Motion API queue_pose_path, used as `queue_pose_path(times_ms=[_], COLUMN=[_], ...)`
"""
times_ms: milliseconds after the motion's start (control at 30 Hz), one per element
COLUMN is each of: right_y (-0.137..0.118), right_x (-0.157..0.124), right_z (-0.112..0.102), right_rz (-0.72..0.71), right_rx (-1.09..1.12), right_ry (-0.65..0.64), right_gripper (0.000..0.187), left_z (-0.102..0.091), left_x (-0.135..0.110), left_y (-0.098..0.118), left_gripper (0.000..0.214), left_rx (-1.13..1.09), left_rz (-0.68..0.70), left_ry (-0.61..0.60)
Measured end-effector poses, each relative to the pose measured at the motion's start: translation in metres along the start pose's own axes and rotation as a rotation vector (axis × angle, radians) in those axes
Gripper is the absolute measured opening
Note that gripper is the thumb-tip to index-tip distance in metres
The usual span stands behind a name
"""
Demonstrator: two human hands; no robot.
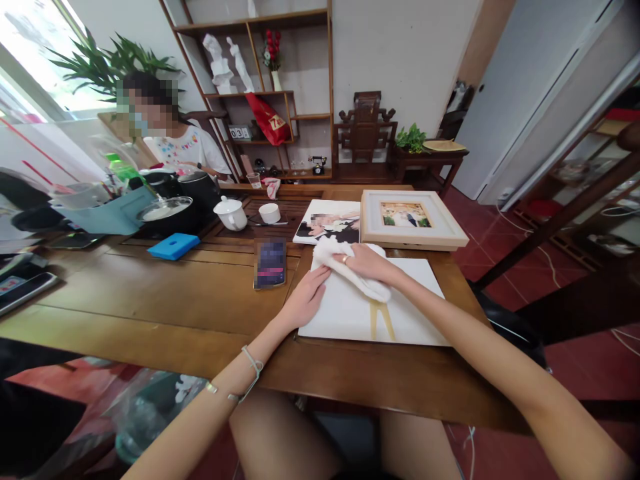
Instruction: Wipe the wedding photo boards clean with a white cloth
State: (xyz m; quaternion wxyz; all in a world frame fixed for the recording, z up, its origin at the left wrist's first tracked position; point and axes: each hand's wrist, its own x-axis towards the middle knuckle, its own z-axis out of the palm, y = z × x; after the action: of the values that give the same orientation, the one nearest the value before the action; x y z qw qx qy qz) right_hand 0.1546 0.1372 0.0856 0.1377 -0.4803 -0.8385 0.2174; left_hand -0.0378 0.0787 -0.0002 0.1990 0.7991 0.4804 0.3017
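Observation:
A flat white board (340,323) lies on the wooden table in front of me, with a two-legged tan shape (383,320) near its front edge. My right hand (369,263), a ring on one finger, grips a white cloth (325,252) and presses it onto the board's upper part. The cloth hides some of the board and the top of the tan shape. My left hand (307,297) lies flat on the board's left edge, fingers stretched out, their tips close to the cloth. Whether those fingertips touch the cloth, I cannot tell.
Behind the board lie a photo print (327,230) and a white box frame (445,230) with a picture. A phone (270,265) is left of my left hand. Farther left are a white lidded cup (231,215), a blue block (173,246) and a seated person (185,143).

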Motion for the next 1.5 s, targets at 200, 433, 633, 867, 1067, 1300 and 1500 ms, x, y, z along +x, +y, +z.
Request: queue_pose_path(times_ms=[200,433,633,867,1067,1300,1500], right_y=[-0.004,0.04,0.004,-0.042,0.027,0.004,-0.025], right_x=[0.01,-0.039,-0.083,-0.126,-0.076,-0.102,-0.137], right_z=[0.002,-0.005,0.037,0.052,0.031,0.034,0.043], right_rz=[-0.045,0.021,-0.137,-0.36,-0.221,-0.212,-0.399], right_rx=[-0.02,-0.116,-0.47,-0.448,-0.276,-0.273,-0.181], right_ry=[-0.025,0.096,0.074,-0.061,0.146,-0.012,-0.123], right_gripper=[0.037,0.044,0.061,0.069,0.055,0.067,0.077], left_z=[-0.001,0.003,0.003,0.003,0.001,0.003,0.004], left_x=[0.0,-0.001,0.0,0.0,0.0,0.0,-0.002], left_y=[0.001,-0.004,-0.007,-0.015,-0.004,-0.007,-0.014], left_gripper=[0.043,0.045,0.043,0.043,0.044,0.045,0.043], left_rx=[0.008,-0.013,-0.045,-0.106,-0.051,-0.054,-0.111], left_rz=[0.023,0.012,0.019,0.078,0.012,0.014,0.066], left_ry=[0.01,-0.005,0.017,0.018,-0.008,0.006,0.021])
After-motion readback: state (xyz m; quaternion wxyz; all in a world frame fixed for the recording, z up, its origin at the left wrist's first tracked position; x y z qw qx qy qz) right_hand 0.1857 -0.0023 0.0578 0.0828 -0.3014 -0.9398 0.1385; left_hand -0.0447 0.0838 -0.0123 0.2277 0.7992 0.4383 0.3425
